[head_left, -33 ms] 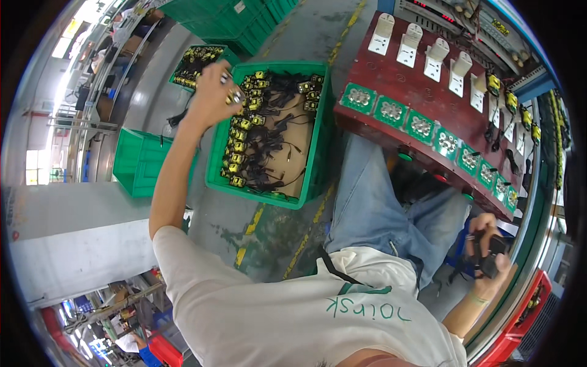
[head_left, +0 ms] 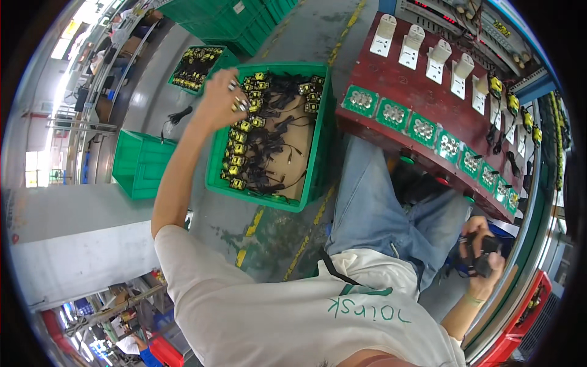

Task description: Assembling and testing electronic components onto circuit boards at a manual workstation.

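Note:
My left hand (head_left: 217, 101) is over the left rim of a green crate (head_left: 257, 199), fingers curled around small power adapters (head_left: 239, 105) whose metal pins show between them. In the crate, yellow-labelled black adapters (head_left: 237, 148) stand in rows along the left side, their black cables lying across a cardboard sheet (head_left: 292, 160). At the right, beside my knee, my right hand (head_left: 480, 244) grips a black power adapter (head_left: 482, 264) with a loose cable; blur hides its details.
A dark red test bench (head_left: 422, 85) with white sockets and green-framed round plates (head_left: 422, 128) stands ahead on the right. An empty-looking green bin (head_left: 143, 165), a smaller adapter-filled crate (head_left: 197, 64) and stacked green crates (head_left: 220, 24) surround the left side. A black cable (head_left: 177, 115) lies on the floor.
My left hand has shifted slightly right and down with the adapters, nearer the crate's contents. My right hand has moved a little left with the black adapter.

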`<control>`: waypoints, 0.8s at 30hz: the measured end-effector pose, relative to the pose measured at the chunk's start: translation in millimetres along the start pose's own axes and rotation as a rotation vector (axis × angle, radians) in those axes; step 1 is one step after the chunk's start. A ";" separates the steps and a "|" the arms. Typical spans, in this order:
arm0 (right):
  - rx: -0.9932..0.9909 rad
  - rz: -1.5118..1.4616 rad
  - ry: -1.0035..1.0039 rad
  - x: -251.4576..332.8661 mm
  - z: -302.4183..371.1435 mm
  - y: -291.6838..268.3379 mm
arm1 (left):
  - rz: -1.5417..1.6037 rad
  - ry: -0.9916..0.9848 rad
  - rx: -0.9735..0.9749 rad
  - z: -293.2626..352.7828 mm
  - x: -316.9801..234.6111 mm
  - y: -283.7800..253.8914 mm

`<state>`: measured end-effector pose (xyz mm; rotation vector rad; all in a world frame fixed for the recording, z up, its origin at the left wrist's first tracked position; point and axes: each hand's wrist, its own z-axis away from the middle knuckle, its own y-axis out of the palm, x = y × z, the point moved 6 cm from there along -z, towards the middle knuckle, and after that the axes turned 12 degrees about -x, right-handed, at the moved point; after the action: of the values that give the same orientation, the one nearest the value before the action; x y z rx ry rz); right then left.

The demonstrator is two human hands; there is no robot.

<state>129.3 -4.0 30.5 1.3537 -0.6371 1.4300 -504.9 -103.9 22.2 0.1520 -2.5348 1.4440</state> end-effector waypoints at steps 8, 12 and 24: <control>-0.041 -0.028 0.328 -87.9 17.0 46.3 | 0.467 0.305 0.453 37.6 -128.4 207.1; -0.071 -0.034 0.384 -99.9 19.9 61.1 | 0.421 0.314 0.383 45.5 -137.8 241.4; 0.119 0.193 0.468 -130.8 3.0 91.5 | 0.495 0.013 0.284 70.2 -132.0 213.7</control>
<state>27.6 -78.0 -67.8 1.0092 -0.3838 1.8876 -428.6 -57.3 -222.8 -0.4717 -2.4456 1.9667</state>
